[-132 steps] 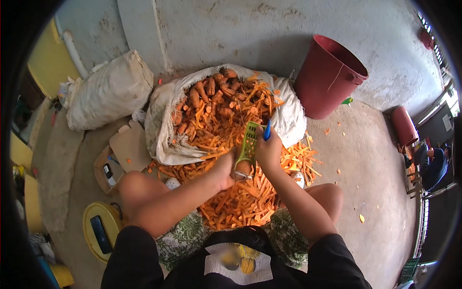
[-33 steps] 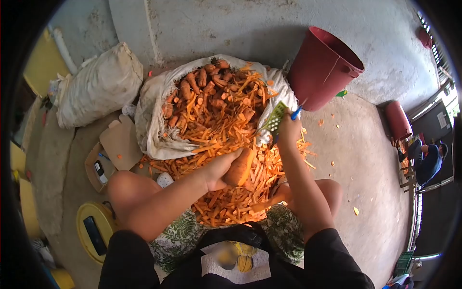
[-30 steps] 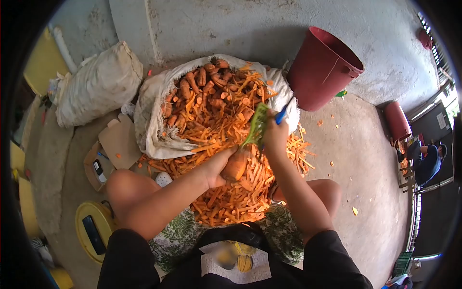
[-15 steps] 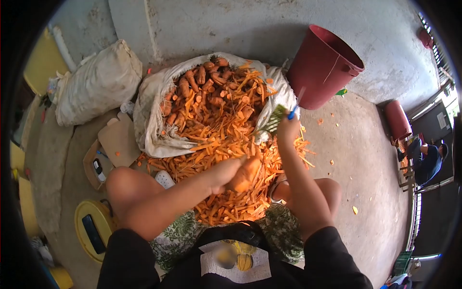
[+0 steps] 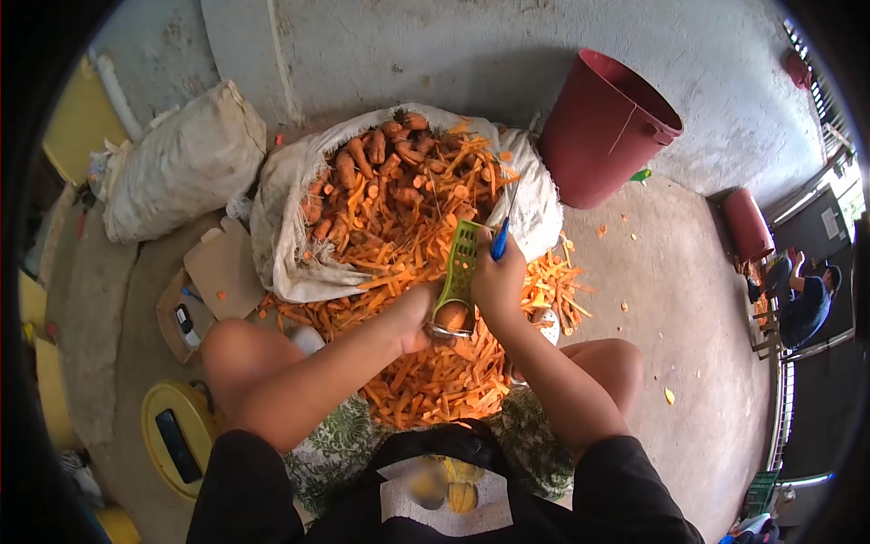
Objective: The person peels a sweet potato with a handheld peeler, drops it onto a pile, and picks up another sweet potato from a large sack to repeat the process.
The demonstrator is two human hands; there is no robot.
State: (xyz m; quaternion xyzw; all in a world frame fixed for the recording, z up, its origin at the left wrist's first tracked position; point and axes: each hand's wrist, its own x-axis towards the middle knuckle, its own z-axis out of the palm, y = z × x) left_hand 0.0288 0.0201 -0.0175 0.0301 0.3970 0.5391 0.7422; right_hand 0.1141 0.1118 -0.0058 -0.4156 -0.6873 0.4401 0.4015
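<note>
My left hand [image 5: 417,317] is closed around a thick carrot [image 5: 453,315], its peeled orange end facing me. In my right hand [image 5: 500,281] is a green peeler [image 5: 462,249] with a slotted handle, its metal blade end lying over the carrot. A thin knife with a blue handle [image 5: 500,239] is also gripped in that hand, blade pointing up and away. Under both hands spreads a heap of orange peel strips [image 5: 444,390]. Beyond them an open white sack [image 5: 281,227] holds whole carrots [image 5: 362,154] and more strips.
A tall red bin [image 5: 607,136] stands by the wall at right. A full white sack [image 5: 186,168] leans at left, near an open cardboard box [image 5: 222,267]. A phone [image 5: 178,444] lies on a yellow lid [image 5: 159,399]. Another person [image 5: 805,304] sits far right.
My right hand has come down and left, bringing the peeler from beside the sack onto the carrot. The carrot's end has turned toward me in my left hand.
</note>
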